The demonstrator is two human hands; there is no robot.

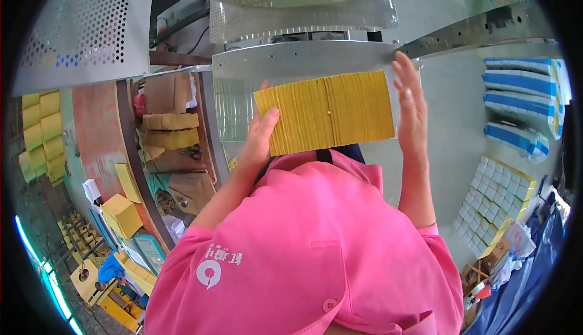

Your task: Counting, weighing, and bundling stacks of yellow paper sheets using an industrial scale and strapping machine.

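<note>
A thick block of yellow paper sheets [328,113] lies lengthwise in front of my chest, its many edges facing up and a darker gap running across near its middle. My left hand [262,133] grips its left end, thumb on the near side and fingers mostly hidden behind. Just past the right end my right hand [412,107] is raised, with its fingers stretched out and a small space between palm and paper. Beyond the block is a metal machine plate [303,55] with a clear panel above it.
A perforated metal guard [79,25] stands at the far left, and a metal bar [467,31] juts in at far right. Left is a reddish table [100,128] beside a shelf with cardboard. On the right are blue-and-white bundles [519,89] and stacked white-and-yellow packs [495,204].
</note>
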